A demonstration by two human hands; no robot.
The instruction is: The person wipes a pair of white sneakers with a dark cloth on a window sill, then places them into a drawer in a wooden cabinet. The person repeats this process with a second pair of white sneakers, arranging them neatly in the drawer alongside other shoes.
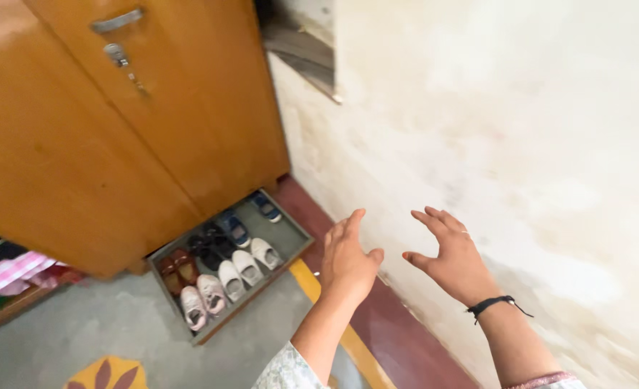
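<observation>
Both hands hang in mid-air with nothing in them: the left hand is held edge-on with fingers loosely together and thumb apart, and the right hand is spread with curled fingers and thumb out, a ring on one finger. A black cord bracelet circles the wrist behind the right hand, and pale patterned sleeves show at both forearms. Just beyond the right hand's fingertips rises a stained, off-white wall, not touched as far as the view shows.

To the far side of the left hand, close by on the floor, an open shoe drawer juts from the base of a wooden cupboard. The drawer holds rows of shoes: white slip-ons nearest the hands, pink-and-white sneakers beside them, brown shoes at the back corner, dark ones in the middle and blue sneakers toward the far end.

Above the drawer, the cupboard doors carry a metal handle. Farther off, past the cupboard, a pink checked cloth lies on a low shelf. Beneath the arms runs a maroon and yellow floor border.
</observation>
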